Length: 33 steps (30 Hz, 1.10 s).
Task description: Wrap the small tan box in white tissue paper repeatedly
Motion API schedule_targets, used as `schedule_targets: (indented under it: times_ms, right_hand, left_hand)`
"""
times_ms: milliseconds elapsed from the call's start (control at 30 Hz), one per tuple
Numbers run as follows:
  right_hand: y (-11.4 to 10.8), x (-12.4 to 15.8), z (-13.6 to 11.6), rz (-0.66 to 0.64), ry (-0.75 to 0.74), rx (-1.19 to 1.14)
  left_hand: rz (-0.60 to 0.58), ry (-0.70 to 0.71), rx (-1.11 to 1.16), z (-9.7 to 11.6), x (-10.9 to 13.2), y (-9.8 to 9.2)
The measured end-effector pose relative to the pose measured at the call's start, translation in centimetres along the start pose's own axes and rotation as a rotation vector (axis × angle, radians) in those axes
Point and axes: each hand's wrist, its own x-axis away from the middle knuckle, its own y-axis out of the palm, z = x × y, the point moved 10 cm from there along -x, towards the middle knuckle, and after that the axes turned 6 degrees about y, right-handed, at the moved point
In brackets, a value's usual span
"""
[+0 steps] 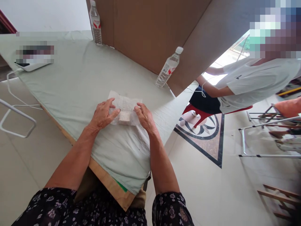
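Observation:
A sheet of clear bubble wrap [125, 102] lies spread on the green cloth of the table before me. Near its front edge rests a small pale box [124, 116], on or under the wrap; I cannot tell which. My left hand [103, 113] touches the left side of the sheet, thumb and fingers apart. On the opposite side, my right hand [145, 116] lies over the wrap's right edge with its fingers slightly bent and apart. Neither hand touches the box.
A brown cardboard panel [145, 34] stands behind, with one water bottle [96, 26] at its left and another bottle [168, 69] tilted in view nearer me. A white tray [39, 64] sits far left. A person in a white shirt [261, 78] sits beyond the panel.

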Motion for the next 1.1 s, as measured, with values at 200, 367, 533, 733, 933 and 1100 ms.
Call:
schedule_targets:
  times_ms: [200, 367, 533, 733, 933, 1100]
  right_hand:
    - [1.7, 5.6, -3.7, -0.440, -0.122, -0.077]
    - [2.8, 7.8, -2.7, -0.551, -0.103, 0.142]
    - [2.8, 4.0, -3.2, -0.136, -0.248, 0.362]
    - [1.6, 1.7, -1.8, -0.013, -0.238, 0.414]
    - [-9.5, -0.1, 4.5, 0.366, 0.030, 0.494]
    - [-10.8, 1.1, 3.5, 0.511, 0.023, 0.580]
  left_hand:
    - [-0.119, -0.180, 0.464, -1.4, 0.5, 0.2]
    - [-0.158, -0.137, 0.232, -1.7, 0.3, 0.9]
    - [-0.295, 0.101, -0.033, -0.1, 0.5, 2.7]
    - [-0.451, 0.128, -0.327, -0.3, 1.4, 4.6]
    - [-0.445, 0.045, -0.412, -0.8, 1.5, 5.2]
    - [-0.387, 0.070, -0.403, -0.5, 1.0, 4.8]
